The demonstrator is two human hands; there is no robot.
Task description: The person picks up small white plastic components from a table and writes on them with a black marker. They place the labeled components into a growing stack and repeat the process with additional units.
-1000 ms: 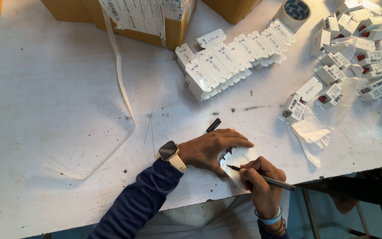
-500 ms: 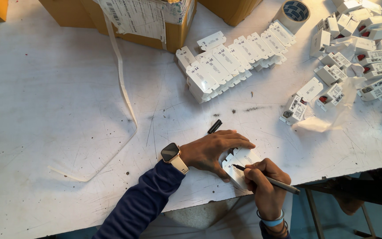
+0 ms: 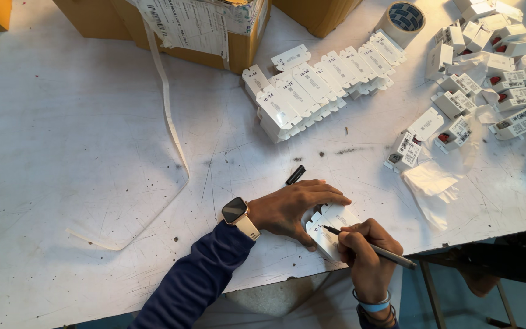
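The small white box [image 3: 330,228] lies flat near the front edge of the white table [image 3: 80,152], pinned under the left hand [image 3: 293,206] and met by the tip of a pen [image 3: 372,248].

Around it: a black pen cap [image 3: 295,175] sits just beyond the left fingers, a crumpled bit of clear wrap [image 3: 433,186] lies to the right, and further back a neat row of white boxes [image 3: 321,82] runs diagonally. A loose heap of similar boxes [image 3: 494,79] spreads at the far right, with a roll of tape [image 3: 402,18] and a cardboard carton [image 3: 214,30] behind; a paper strip [image 3: 168,122] curls down the tabletop.

The left hand lies palm-down, fingers spread flat over the box's top edge — pressing, not gripping — a watch on its wrist. The right hand [image 3: 366,256] is curled closed around the pen, wrist off the table's edge.
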